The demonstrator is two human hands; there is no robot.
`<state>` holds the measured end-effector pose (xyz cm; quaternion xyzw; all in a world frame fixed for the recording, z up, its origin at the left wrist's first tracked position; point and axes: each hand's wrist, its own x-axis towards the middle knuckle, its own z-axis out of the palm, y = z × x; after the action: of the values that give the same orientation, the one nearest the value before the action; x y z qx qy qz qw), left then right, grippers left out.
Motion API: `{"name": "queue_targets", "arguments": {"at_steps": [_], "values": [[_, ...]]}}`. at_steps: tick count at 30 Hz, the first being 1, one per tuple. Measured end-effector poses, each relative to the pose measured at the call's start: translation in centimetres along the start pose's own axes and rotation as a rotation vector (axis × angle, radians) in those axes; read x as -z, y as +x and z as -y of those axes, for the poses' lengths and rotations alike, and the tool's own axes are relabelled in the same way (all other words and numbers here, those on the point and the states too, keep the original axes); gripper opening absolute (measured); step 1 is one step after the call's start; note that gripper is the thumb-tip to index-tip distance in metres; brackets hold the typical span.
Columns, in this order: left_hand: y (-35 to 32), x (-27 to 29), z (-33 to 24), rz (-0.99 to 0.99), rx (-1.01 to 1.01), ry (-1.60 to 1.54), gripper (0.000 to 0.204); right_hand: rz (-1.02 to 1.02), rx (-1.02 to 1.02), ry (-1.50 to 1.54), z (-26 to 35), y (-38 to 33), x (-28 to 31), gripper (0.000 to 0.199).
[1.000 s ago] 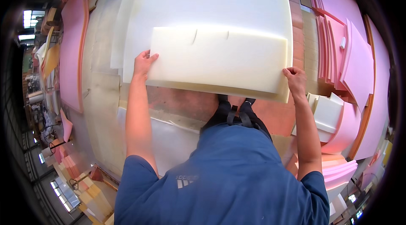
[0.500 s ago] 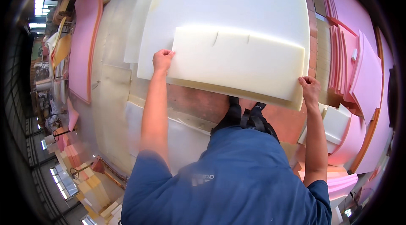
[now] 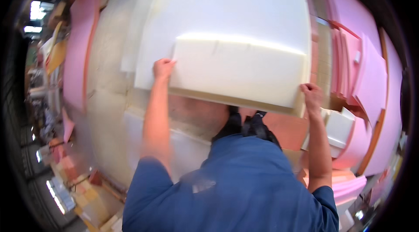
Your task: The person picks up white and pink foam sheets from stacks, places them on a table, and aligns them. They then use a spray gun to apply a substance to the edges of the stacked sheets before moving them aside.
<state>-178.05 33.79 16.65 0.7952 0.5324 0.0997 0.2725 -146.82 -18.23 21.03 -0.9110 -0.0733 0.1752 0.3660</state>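
The left hand [image 3: 163, 68] grips the left end of a thick white foam slab [image 3: 238, 70]; the right hand [image 3: 312, 93] is clamped on its lower right corner. The hands are well apart, one at each end. The slab's long axis runs left to right across the person's front, tilting slightly down to the right, broad face up. It is held over a larger white sheet [image 3: 227, 5]. Pink foam panels [image 3: 366, 70] stand at the right, dark shoes [image 3: 246, 125] show below.
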Motion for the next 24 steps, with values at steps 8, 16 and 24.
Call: {"name": "queue_targets", "arguments": {"at_steps": [8,16,24], "values": [[-3.5,-1.2,-2.1,-0.300,-0.188,0.281,0.048,-0.280,0.067,0.072,1.8,-3.7,0.8,0.017],[-10.6,-11.3,-13.9,0.010,-0.573,0.458,0.087,-0.341,0.064,0.180,-1.8,-9.4,4.4,0.016],[-17.9,-22.3,-27.7,0.223,-0.759,0.637,0.088,-0.427,0.218,0.180,-14.7,-10.7,7.0,0.022]]}}
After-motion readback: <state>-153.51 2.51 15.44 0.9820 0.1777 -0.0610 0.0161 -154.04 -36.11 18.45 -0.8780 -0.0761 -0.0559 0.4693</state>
